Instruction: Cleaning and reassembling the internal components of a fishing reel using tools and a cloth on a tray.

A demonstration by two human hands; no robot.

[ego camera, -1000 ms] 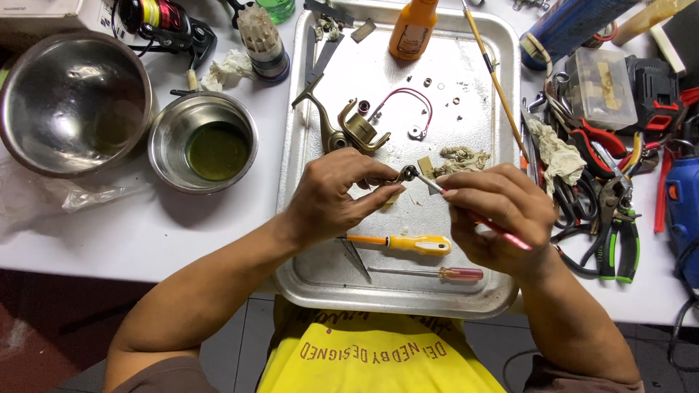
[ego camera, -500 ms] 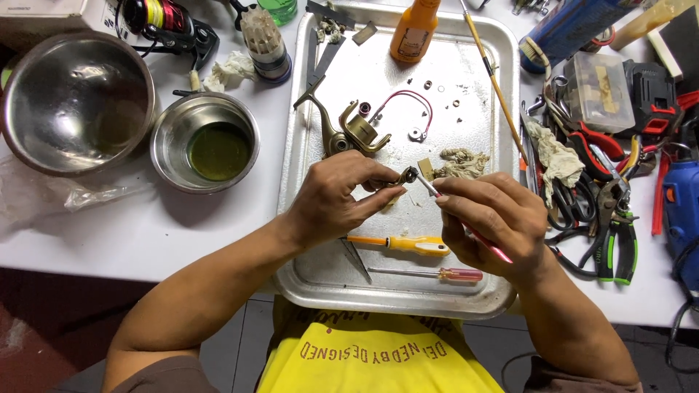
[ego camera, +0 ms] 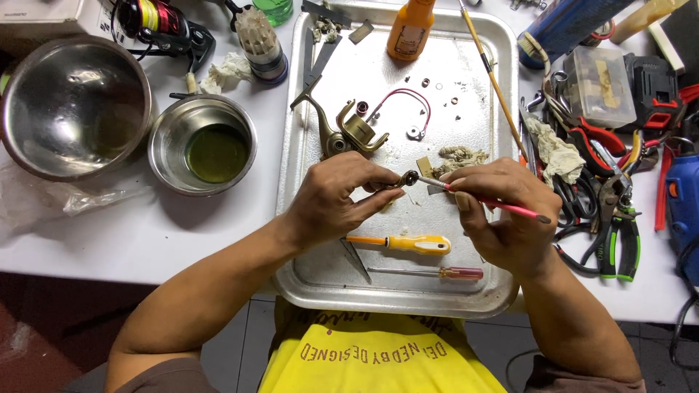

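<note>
My left hand pinches a small round metal part above a metal tray. My right hand grips a thin red-handled brush like a pen, its tip touching the part. Just behind my hands on the tray lies a brass-coloured fishing reel body with a red wire bail. A yellow-handled screwdriver and a smaller red-handled screwdriver lie on the tray below my hands.
Left of the tray stand a large steel bowl and a smaller steel bowl of greenish liquid. An orange bottle stands at the tray's back. Pliers, cutters and a clear box crowd the right side.
My hands stay over the tray with the part and the brush; the brush handle has tilted slightly, and the right hand has shifted a little.
</note>
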